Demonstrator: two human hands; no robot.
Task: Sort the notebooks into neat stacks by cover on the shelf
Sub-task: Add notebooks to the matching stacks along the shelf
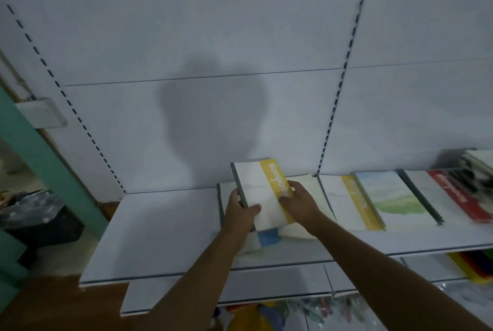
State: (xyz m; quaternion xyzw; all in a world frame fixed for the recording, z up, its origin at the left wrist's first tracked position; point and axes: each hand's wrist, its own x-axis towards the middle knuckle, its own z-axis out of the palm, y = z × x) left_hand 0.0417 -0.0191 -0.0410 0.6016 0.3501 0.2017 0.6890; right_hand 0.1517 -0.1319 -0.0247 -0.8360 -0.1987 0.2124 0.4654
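- We have a white notebook with a yellow band (262, 194) held between both hands, raised a little above the shelf (165, 224) and over other notebooks lying there.
- Our left hand (238, 213) grips its grey spine edge, thumb curled over the cover and fingers underneath.
- Our right hand (300, 201) takes the opposite, yellow-banded edge, fingers curled over the top of the cover.
- Under it lies a notebook with a blue patch (268, 240), partly hidden, and a pale cream one (306, 189) just beside it.
- Further right on the shelf lie another yellow-banded notebook (346, 200), a landscape-cover notebook (392, 197) and a red-banded notebook (458, 197), overlapping like tiles.
- We judge the notebook light and fairly stiff along the bound spine, but thin enough to bend if held by one corner.
- The cover looks smooth, so it may slide off a tilted stack; the two-edge hold we have seems the safest.
- Its match appears to be the yellow-banded one to the right, so we would lay it flat there, edges squared.
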